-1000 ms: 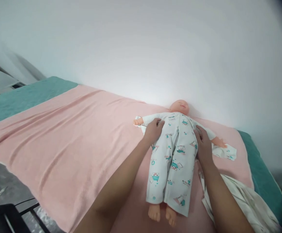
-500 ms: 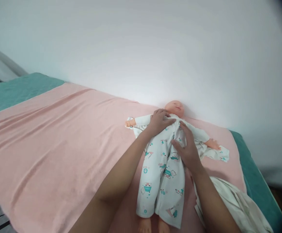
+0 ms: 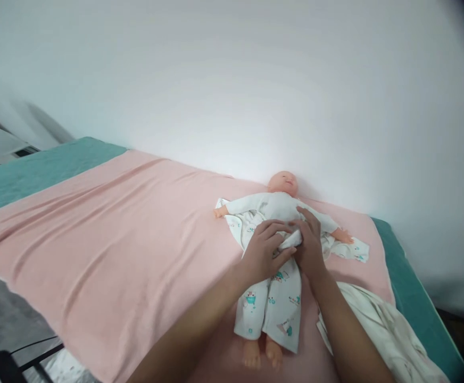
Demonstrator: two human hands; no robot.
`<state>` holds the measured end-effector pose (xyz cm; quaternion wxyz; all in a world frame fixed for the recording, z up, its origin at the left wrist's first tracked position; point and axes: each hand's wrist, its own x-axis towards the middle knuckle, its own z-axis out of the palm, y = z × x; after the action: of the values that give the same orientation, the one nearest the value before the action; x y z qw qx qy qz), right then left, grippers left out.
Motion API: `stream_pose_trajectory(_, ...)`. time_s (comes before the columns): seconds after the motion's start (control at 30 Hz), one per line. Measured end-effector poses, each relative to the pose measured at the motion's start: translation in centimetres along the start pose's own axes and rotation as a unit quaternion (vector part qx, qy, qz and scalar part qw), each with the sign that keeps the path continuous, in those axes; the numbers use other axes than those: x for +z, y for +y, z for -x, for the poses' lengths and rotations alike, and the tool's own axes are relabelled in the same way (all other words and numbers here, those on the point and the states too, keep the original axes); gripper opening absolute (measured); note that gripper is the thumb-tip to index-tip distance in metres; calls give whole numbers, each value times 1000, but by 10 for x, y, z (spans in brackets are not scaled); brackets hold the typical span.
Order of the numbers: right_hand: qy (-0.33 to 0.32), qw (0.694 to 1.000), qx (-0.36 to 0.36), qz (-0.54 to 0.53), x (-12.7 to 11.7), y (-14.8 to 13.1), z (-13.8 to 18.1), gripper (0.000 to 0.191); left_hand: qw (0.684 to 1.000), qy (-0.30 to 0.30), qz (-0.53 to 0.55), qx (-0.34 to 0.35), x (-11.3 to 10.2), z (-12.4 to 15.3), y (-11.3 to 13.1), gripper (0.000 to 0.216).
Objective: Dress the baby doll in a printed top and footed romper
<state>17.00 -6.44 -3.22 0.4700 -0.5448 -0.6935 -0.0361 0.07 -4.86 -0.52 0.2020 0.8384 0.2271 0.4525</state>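
A baby doll (image 3: 283, 183) lies on its back on a pink towel (image 3: 128, 234), head toward the white wall, arms spread. It wears a plain white top, with a white printed romper (image 3: 270, 308) opened under its shoulders and still covering its legs. My left hand (image 3: 262, 252) and my right hand (image 3: 309, 244) meet at the doll's waist. Both pinch the bunched romper fabric there.
The pink towel covers a teal mattress (image 3: 36, 165) that shows at the far left and right edges. A crumpled cream cloth (image 3: 379, 324) lies beside the doll's legs at lower right. A white wall (image 3: 232, 80) stands close behind the doll. Dark furniture shows at bottom left.
Both hands slid from the doll's chest down to its waist. The romper front, closed a second ago, now lies open and bunched, baring the white top.
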Motion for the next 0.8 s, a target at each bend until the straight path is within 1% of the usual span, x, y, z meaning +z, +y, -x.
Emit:
stream_pose_trajectory(0.07, 14, 999, -44, 18, 1, -2, 3, 7, 999, 36, -6, -25, 1, 4, -9, 14)
stream_pose_trajectory(0.13, 16, 997, -74, 27, 3, -4, 8, 9, 997, 63, -7, -44, 3, 2, -20, 19)
stream_pose_trajectory(0.2, 8, 996, -86, 26, 3, -7, 14, 12, 996, 72, 3, -44, 4, -2, -27, 24)
stream_pose_trajectory(0.27, 3, 995, -97, 21, 3, -9, 20, 13, 996, 77, 23, -39, 4, -7, -30, 30)
stream_pose_trajectory(0.33, -6, 994, -109, 20, 2, -11, 23, 14, 994, 83, 50, -49, 3, -12, -29, 38)
stream_pose_trajectory(0.4, -14, 993, -111, 35, 2, -12, 24, 15, 991, 82, 68, -79, 1, -16, -27, 46)
stream_pose_trajectory(0.5, -26, 993, -96, 62, 2, -9, 21, 20, 988, 62, 62, -130, -5, -24, -27, 55)
stream_pose_trajectory(0.63, -49, 994, -82, 57, 3, -2, 16, 23, 982, 40, 51, -177, -19, -34, -35, 59)
stream_pose_trajectory(0.73, -69, 992, -76, 67, 3, 2, 16, 25, 974, 46, 47, -219, -30, -32, -45, 59)
stream_pose_trajectory(0.8, -80, 990, -75, 84, 3, 3, 17, 25, 967, 56, 34, -245, -34, -25, -51, 60)
